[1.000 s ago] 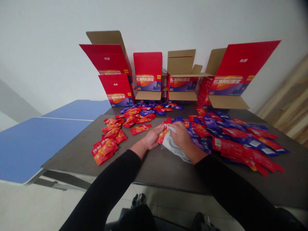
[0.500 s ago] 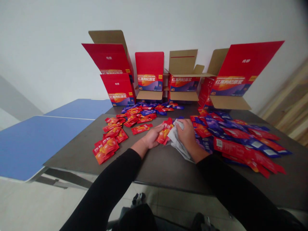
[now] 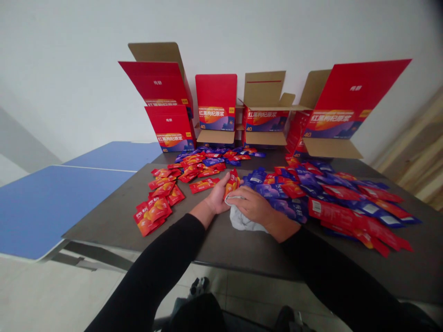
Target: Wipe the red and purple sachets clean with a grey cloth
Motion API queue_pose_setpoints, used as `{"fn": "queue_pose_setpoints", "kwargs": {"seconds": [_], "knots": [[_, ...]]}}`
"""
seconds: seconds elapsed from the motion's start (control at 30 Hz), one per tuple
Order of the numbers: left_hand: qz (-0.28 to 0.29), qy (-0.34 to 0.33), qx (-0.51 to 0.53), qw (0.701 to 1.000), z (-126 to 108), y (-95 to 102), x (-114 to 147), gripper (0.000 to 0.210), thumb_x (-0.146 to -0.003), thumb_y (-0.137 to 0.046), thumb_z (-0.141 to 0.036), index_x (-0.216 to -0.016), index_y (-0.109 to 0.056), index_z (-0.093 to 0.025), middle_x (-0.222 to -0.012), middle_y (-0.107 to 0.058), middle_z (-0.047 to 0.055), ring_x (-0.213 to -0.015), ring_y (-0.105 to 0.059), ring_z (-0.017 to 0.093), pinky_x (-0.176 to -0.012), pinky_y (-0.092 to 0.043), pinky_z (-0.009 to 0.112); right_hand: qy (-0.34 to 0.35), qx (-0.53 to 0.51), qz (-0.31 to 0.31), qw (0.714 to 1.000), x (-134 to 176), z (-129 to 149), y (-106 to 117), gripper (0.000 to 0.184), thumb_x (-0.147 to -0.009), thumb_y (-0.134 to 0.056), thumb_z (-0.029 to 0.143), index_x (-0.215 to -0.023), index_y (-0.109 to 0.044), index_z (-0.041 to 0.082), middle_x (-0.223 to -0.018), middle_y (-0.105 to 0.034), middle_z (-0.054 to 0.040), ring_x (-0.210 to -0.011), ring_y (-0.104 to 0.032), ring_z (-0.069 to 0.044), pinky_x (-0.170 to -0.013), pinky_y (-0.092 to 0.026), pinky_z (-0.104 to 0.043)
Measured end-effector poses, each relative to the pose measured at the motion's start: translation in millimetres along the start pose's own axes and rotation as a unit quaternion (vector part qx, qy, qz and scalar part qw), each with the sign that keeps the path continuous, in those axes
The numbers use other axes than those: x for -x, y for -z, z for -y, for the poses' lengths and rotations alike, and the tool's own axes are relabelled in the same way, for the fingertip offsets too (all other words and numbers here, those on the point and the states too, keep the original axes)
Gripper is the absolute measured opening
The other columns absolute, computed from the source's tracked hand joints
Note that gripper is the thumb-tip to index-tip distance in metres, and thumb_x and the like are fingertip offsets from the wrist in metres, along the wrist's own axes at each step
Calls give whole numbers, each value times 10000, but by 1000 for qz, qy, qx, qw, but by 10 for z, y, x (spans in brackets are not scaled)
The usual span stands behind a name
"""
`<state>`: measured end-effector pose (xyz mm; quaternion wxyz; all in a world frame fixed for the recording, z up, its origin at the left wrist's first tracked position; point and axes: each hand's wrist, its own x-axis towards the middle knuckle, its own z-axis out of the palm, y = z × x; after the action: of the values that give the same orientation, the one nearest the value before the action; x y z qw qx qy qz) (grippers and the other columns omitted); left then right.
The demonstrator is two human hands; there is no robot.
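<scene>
My left hand [image 3: 218, 197] is closed on a red sachet [image 3: 231, 183] with an orange fruit print, held above the middle of the dark table [image 3: 214, 244]. A pale grey cloth [image 3: 244, 220] is bunched in my right hand [image 3: 255, 205], which presses it against the sachet's lower part. The cloth and right fingers cover that end of the sachet. Left of my hands lies a pile of red sachets [image 3: 155, 210]. On the right, purple sachets [image 3: 272, 190] and red sachets [image 3: 349, 214] are spread in a mixed heap.
Along the wall stand several red cartons with raised flaps, among them a left carton [image 3: 169, 127], a middle carton [image 3: 216, 103] and a right carton [image 3: 332, 122]. More mixed sachets [image 3: 214, 161] lie before them. A blue table [image 3: 65, 198] adjoins at the left.
My right hand has moved left and slightly down with the cloth, across the sachet. The sachet has turned more upright in my left hand. Purple sachets behind the right hand now show.
</scene>
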<state>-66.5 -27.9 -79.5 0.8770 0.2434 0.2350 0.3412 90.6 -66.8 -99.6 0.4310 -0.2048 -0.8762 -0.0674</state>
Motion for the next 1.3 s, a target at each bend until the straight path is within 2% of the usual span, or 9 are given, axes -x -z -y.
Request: {"fn": "queue_pose_setpoints", "kwargs": {"seconds": [0.13,0.27,0.4,0.53,0.67,0.77,0.9,1.0,1.3], "knots": [[24,17,-15,999,53,-80,50,673,-935,-417,-705,-1035,-695,-101,-825,-710,120,-806,-708,257,-768,-547,361,-14,13,-14,1000,-2,18,-17,253,-971,-527,144,-1072,-737,242,-1060,-701,-73,-977,-624,-212,-873,-554,-382],[26,4,-30,999,104,-147,88,723,-939,-358,-730,-1197,-659,-125,-960,-730,137,-897,-719,274,-854,-538,399,-55,24,-33,998,14,-7,-28,265,-957,-526,134,-1059,-741,249,-1052,-687,-69,-953,-616,-216,-861,-546,-387],[31,4,-54,998,166,-171,76,763,-915,-395,-751,-1382,-566,-172,-1136,-716,150,-1011,-706,291,-933,-514,432,-126,39,-57,990,45,-81,-46,303,-929,-531,120,-1116,-729,251,-1051,-674,-76,-971,-614,-234,-855,-551,-399],[45,-47,-87,994,226,-154,50,667,-937,-533,-616,-1507,-441,-282,-1270,-678,106,-1066,-693,252,-974,-503,405,-201,44,-101,973,64,-163,-60,312,-911,-526,130,-1129,-715,247,-1056,-656,-82,-1012,-620,-236,-905,-548,-403],[58,-69,-145,985,257,-80,34,756,-849,-730,-270,-1532,-408,-293,-1174,-717,69,-915,-722,190,-863,-544,299,-295,37,-148,943,68,-227,-43,283,-905,-531,194,-1117,-711,246,-1033,-645,-76,-995,-628,-238,-917,-552,-406],[72,-66,-164,982,254,-27,27,825,-764,-743,-130,-1520,-438,-257,-1034,-743,55,-794,-727,180,-768,-557,269,-330,44,-166,928,71,-262,-24,257,-902,-530,230,-1082,-714,236,-1008,-643,-78,-978,-632,-243,-917,-553,-422],[67,-61,-168,982,231,1,24,755,-767,-718,-119,-1480,-499,-236,-860,-743,36,-688,-722,186,-683,-564,267,-330,47,-171,927,73,-285,-10,246,-887,-533,228,-1060,-708,225,-1012,-641,-87,-988,-626,-253,-936,-545,-445],[64,-59,-167,982,212,13,31,723,-780,-723,-123,-1464,-518,-232,-798,-737,32,-694,-730,199,-680,-571,271,-338,46,-175,924,67,-285,-7,249,-886,-526,227,-1062,-701,223,-1015,-637,-91,-999,-618,-266,-945,-538,-467],[61,-41,-178,981,122,72,90,673,-785,-718,-121,-1431,-549,-196,-906,-757,73,-786,-746,222,-718,-585,291,-366,47,-205,906,61,-334,8,195,-883,-545,220,-1008,-694,211,-990,-646,-92,-992,-620,-255,-949,-531,-430]]}}
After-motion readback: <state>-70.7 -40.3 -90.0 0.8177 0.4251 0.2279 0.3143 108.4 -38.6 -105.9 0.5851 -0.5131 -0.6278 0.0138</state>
